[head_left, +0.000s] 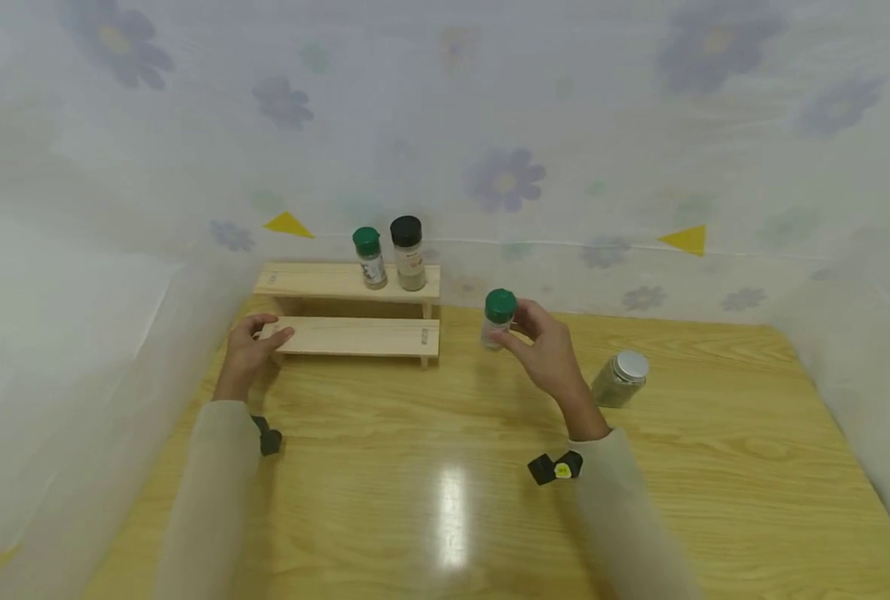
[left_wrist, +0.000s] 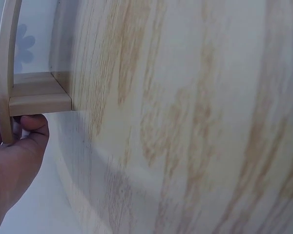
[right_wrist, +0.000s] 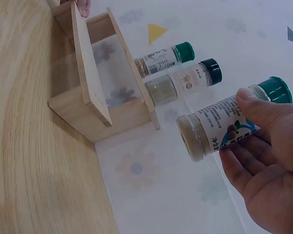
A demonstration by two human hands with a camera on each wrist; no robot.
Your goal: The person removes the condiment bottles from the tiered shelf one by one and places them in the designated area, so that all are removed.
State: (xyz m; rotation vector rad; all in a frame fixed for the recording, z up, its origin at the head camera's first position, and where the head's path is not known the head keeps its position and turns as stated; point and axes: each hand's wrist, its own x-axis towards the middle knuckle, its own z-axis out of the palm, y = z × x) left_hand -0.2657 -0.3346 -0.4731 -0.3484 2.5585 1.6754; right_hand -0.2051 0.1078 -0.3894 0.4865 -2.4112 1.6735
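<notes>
My left hand [head_left: 248, 348] grips the left end of the lower step of a two-step wooden rack [head_left: 355, 336], thumb on top in the head view. In the left wrist view its fingers [left_wrist: 34, 124] curl at the board's end beside a leg. My right hand [head_left: 546, 346] holds a green-capped spice jar [right_wrist: 217, 127] above the table, right of the rack. Pale powder and a printed label show on that jar. On the upper step stand another green-capped spice jar [head_left: 371, 260] and a taller black-capped spice jar [head_left: 410, 257], side by side.
A silver-lidded glass jar [head_left: 621, 379] stands on the wooden table [head_left: 385, 467] near my right forearm. Behind the rack rises a flowered white curtain [head_left: 415, 150] with yellow triangles [head_left: 688, 240]; white sheeting also closes in both sides.
</notes>
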